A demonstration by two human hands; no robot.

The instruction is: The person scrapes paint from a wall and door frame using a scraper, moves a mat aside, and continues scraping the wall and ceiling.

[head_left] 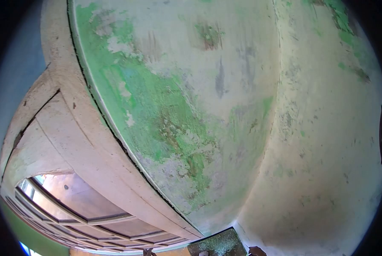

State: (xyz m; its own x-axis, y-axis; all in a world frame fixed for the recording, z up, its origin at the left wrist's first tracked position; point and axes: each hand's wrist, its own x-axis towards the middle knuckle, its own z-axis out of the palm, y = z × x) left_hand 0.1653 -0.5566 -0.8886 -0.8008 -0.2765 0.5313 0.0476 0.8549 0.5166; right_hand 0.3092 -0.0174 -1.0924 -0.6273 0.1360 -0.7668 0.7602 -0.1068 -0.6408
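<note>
Board (220, 242), at the bottom edge, right of centre, is dark and greenish, its face scattered with pale specks, thickest around the middle. It sits tilted, with dark edges and its lower part cut off; a small greyish shape (203, 253) overlaps it there. Above it, the wall (165, 106) is patchy: bright green where the pale coat is missing, chalky grey-white elsewhere, with brown stains and ragged flakes. Left of the wall is a pinkish frame (88, 132) with a dark crack, and a barred window (93, 200). Brown shapes show at the bottom, one (257, 251) just beside the board, another (148, 252) farther left. Whether the left hand or right hand is released, clenched or grasping, I cannot tell.
</note>
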